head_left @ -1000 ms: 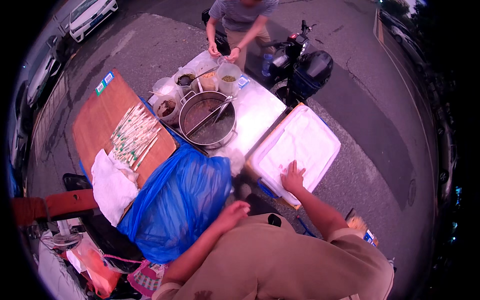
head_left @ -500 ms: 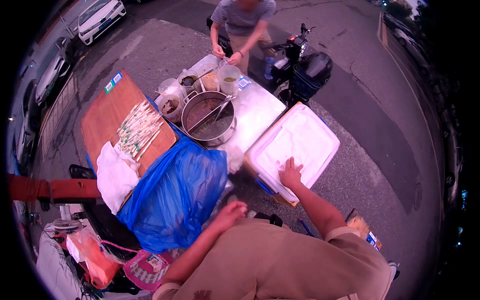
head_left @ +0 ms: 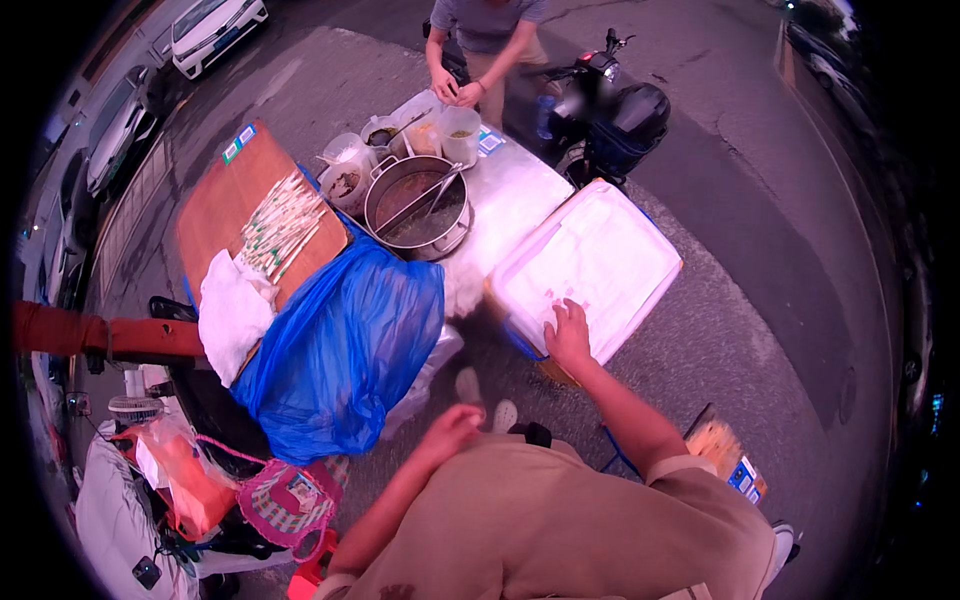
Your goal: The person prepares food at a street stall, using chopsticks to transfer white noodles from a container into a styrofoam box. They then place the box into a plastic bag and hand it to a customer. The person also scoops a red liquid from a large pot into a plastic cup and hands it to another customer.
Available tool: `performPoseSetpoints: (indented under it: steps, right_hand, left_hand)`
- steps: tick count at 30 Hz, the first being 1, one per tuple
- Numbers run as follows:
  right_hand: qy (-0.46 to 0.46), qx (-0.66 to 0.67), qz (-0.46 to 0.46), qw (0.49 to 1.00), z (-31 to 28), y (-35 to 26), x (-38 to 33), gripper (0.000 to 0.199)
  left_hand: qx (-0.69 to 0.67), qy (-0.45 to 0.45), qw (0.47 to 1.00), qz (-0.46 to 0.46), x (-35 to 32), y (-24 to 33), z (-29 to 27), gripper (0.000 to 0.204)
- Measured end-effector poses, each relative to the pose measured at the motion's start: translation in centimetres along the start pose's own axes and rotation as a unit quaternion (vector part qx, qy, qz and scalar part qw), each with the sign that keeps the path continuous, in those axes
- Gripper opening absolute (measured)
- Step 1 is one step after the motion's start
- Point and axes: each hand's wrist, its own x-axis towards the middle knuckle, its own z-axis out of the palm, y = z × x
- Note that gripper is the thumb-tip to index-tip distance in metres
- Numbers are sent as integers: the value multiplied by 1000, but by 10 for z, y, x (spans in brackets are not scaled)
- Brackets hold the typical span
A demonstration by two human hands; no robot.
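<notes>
My right hand [head_left: 568,338] is over the near edge of a large white-lidded box [head_left: 610,260], its fingers apart and nothing visible in them. Small reddish marks show on the lid just beyond the fingertips. My left hand [head_left: 452,432] hangs in front of my waist, fingers curled, with no object visible in it. Nearest to it is a big blue plastic bag [head_left: 350,350] hanging from the stall. Beyond that, a divided metal pot [head_left: 415,245] holds broth, with tongs or a ladle [head_left: 446,190] leaning in it.
Plastic tubs of seasonings [head_left: 460,135] stand behind the pot. Bundled skewers [head_left: 282,228] and a white cloth [head_left: 232,310] lie on a wooden board [head_left: 215,205] at left. Across the stall stands a person [head_left: 490,45], hands together, beside a parked scooter [head_left: 620,125].
My right hand has drawn back from the lid's surface toward its near edge. My left hand has shifted slightly left. The whole view has tilted a little, so the stall appears higher.
</notes>
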Motion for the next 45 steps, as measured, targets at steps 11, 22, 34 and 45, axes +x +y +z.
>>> performPoseSetpoints:
  steps: [11, 22, 34, 45]
  right_hand:
    - [-157, 176, -19, 972, 39, -95, -111, 31]
    - [-305, 22, 108, 946, 128, -114, -220, 30]
    - [-367, 4, 278, 888, 158, -225, -310, 29]
    - [-382, 88, 333, 858, 180, -204, -376, 26]
  left_hand:
    - [-42, 34, 998, 10, -44, -17, -34, 28]
    - [-13, -33, 998, 60, -105, -51, -152, 30]
    - [-3, -155, 985, 71, -134, -104, -245, 26]
    - [24, -139, 987, 76, -150, -132, -258, 28]
